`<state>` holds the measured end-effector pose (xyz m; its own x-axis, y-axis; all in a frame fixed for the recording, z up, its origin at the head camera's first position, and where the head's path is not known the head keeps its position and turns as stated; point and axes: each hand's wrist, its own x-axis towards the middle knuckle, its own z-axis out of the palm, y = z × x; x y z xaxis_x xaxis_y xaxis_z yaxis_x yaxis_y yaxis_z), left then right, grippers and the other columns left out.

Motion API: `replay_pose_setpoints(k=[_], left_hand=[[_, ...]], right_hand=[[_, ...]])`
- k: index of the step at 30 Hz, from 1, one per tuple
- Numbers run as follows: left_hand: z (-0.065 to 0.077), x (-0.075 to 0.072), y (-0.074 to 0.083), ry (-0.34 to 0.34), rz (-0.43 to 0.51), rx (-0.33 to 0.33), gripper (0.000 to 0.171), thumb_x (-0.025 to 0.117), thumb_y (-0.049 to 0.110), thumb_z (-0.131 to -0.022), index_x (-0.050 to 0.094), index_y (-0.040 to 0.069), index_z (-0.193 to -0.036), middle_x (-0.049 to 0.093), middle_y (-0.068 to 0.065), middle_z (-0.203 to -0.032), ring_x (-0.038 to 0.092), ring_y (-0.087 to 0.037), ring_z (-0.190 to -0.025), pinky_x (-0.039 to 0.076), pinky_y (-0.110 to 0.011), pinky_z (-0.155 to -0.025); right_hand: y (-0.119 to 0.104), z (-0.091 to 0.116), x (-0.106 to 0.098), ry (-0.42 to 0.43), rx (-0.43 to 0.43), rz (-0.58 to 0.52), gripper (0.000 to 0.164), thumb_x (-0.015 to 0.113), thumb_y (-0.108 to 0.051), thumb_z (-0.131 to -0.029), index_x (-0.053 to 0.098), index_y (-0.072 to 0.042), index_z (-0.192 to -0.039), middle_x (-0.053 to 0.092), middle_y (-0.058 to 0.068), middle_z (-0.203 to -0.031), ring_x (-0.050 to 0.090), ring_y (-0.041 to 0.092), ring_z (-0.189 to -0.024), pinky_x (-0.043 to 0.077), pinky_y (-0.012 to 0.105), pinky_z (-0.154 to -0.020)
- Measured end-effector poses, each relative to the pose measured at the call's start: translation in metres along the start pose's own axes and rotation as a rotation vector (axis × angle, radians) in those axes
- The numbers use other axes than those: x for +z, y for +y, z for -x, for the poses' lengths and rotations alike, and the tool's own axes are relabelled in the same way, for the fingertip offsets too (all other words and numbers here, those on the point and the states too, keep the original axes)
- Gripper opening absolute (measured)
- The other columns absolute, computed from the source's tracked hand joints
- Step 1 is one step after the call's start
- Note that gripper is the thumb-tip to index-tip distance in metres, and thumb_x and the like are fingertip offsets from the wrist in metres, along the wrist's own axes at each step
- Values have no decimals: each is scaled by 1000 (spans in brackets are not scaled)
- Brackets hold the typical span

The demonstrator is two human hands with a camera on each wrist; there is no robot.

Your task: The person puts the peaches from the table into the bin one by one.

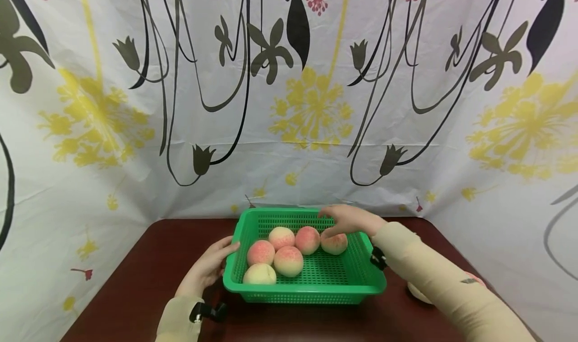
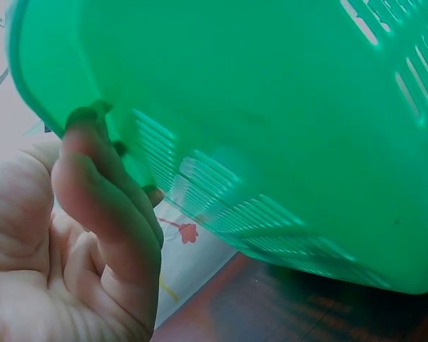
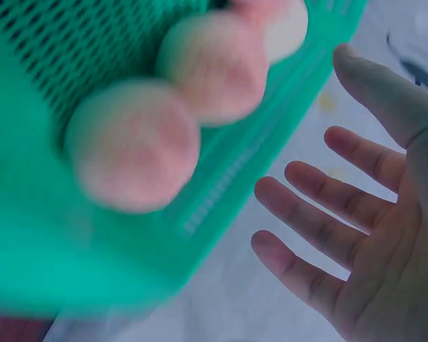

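Observation:
A green plastic basket [image 1: 311, 288] with slotted walls stands on the table, several peaches [image 1: 288, 261] inside it. My left hand [image 1: 208, 264] grips the basket's left rim, thumb over the edge and the other fingers along the outer wall. Over the basket's right back part is my right hand [image 1: 349, 218], fingers spread and nothing held. Just below it lies the rightmost peach [image 1: 334, 242], partly covered by the thumb in the head view. The right wrist view shows that hand [image 3: 364, 235] with its palm bare, beside a blurred peach [image 3: 134, 146].
Right of the basket, pale and pink fruit [image 1: 420, 293] on the table is mostly hidden by my right sleeve [image 1: 447, 282]. The dark red table [image 1: 131, 287] reaches back to a white floral cloth [image 1: 289, 181], which also hangs at both sides.

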<state>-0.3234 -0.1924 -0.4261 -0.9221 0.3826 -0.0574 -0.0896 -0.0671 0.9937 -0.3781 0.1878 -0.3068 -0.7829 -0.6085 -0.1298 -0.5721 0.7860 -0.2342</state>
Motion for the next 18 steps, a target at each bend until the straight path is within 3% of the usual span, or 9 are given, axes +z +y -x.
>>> replay_pose_setpoints(k=[10, 15, 18], left_hand=[[4, -4, -9, 24, 1, -8, 64, 53, 37, -101, 30, 4, -150, 68, -6, -88, 64, -10, -63, 51, -26, -55], [7, -6, -9, 26, 1, 1, 65, 53, 37, -101, 29, 2, -150, 68, -11, -99, 67, -13, -71, 54, -29, -60], [9, -10, -6, 37, -2, -1, 64, 53, 35, -101, 29, 2, -150, 68, -10, -96, 66, -12, -68, 53, -28, -58]], right_hand=[[77, 67, -24, 121, 157, -114, 54, 69, -35, -91, 56, 1, -129, 58, 24, -123, 53, 43, -114, 45, 54, -89], [111, 105, -22, 90, 220, -102, 54, 70, -31, -90, 56, 9, -124, 58, 28, -119, 55, 45, -110, 46, 54, -86], [128, 125, -17, 33, 268, -111, 59, 70, -32, -90, 55, 13, -124, 57, 30, -119, 54, 48, -110, 46, 54, -86]])
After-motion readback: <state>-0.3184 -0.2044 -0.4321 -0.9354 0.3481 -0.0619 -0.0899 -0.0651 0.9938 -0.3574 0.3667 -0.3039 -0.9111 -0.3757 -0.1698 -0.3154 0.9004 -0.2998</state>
